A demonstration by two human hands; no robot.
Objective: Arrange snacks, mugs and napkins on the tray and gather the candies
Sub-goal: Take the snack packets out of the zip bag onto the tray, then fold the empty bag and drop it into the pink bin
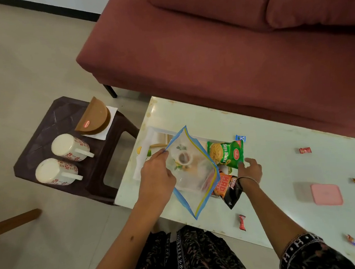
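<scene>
Loading snacks: left hand (156,174) pinching zip bag (193,171) over tray (151,134). Right hand (249,170) gripping Soya Sticks packet (226,154). Mugs (69,148) likely next.

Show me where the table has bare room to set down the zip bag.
Free: the far strip of the table between the tray and the sofa, and the middle between the green snack packet and the pink lid, dotted only with candies. Crowded: the tray under the zip bag.

Tray (145,152) on table; green (226,154) and black-orange snack packs (226,189) overlap its right edge. Two mugs (70,147) inverted on stool. Candies (305,150) scattered.
</scene>
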